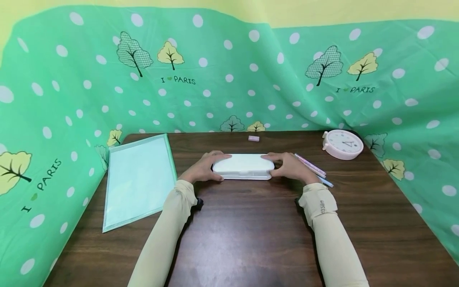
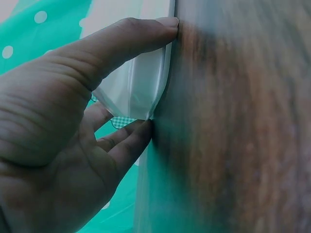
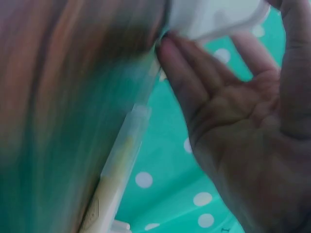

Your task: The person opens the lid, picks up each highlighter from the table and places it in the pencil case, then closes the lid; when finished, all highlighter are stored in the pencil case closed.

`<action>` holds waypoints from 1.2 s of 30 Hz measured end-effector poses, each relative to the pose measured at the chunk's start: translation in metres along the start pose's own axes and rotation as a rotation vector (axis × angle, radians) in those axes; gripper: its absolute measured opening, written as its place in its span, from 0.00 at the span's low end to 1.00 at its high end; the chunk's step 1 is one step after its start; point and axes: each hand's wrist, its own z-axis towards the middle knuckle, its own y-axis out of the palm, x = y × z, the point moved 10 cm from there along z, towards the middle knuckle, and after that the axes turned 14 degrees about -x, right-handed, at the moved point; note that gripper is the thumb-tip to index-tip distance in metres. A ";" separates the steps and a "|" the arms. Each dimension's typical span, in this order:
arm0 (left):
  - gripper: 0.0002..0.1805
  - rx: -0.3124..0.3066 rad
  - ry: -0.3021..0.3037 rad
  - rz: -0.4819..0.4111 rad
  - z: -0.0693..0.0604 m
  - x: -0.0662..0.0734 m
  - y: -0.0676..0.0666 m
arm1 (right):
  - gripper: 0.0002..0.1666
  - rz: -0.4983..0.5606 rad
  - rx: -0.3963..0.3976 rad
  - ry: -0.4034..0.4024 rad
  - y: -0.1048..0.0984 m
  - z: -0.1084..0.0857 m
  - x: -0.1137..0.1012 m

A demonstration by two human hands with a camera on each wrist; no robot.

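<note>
A white oblong case [image 1: 244, 165], its lid down, lies on the brown table between both hands. My left hand [image 1: 205, 167] grips its left end, the thumb [image 2: 141, 36] along the near side and the other fingers round the far side. At the opposite end my right hand [image 1: 289, 166] holds the case between thumb and fingers. In the right wrist view the fingertips touch the lower edge of the case [image 3: 214, 17]. What the case contains is hidden.
Several pens [image 1: 312, 165] lie right beside the right hand. A pink-rimmed round clock [image 1: 343, 144] sits at the back right, a small pink eraser-like block [image 1: 253, 138] at the back. On the left lies a green-edged mesh folder [image 1: 140, 179]. A green curtain [image 1: 229, 63] surrounds the table.
</note>
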 end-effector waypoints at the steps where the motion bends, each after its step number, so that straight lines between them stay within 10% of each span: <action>1: 0.48 0.003 0.005 -0.004 0.000 0.000 0.000 | 0.41 0.018 0.006 -0.008 0.000 -0.001 0.000; 36: 0.58 0.065 0.009 -0.164 -0.005 -0.011 -0.001 | 0.36 0.404 0.084 0.019 -0.009 -0.008 0.019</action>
